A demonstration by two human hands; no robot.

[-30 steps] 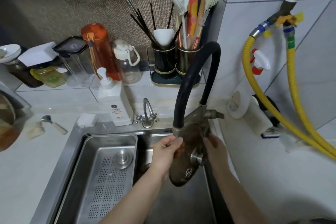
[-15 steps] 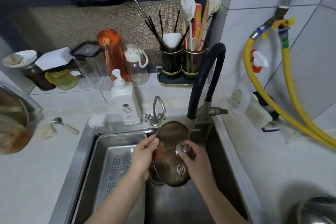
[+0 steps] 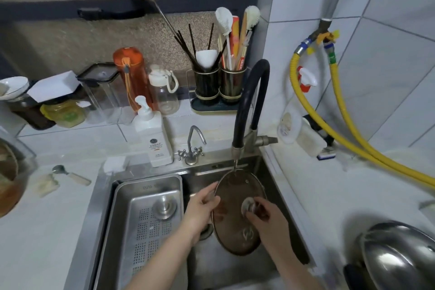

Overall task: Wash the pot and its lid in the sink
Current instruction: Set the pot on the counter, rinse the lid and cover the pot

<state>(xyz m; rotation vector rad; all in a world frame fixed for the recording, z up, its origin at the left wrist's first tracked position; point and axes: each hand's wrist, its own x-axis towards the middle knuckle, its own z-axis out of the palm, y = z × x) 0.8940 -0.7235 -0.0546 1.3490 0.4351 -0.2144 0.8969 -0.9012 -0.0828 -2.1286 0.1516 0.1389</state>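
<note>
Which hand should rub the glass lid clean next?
Probably the left hand. The right hand grips the knob and steadies the lid under the black faucet; the left only holds the rim, so it can let go more easily.

The lid is brown-tinted glass with a silver rim, a silver knob and a pale emblem near its lower edge. The sink and the perforated tray, dotted with blocks of small holes, are steel grey. The tap hose is black, the wall hoses bright yellow. A bottle looks orange, the soap dispenser white, the counter possibly off-white.
</note>
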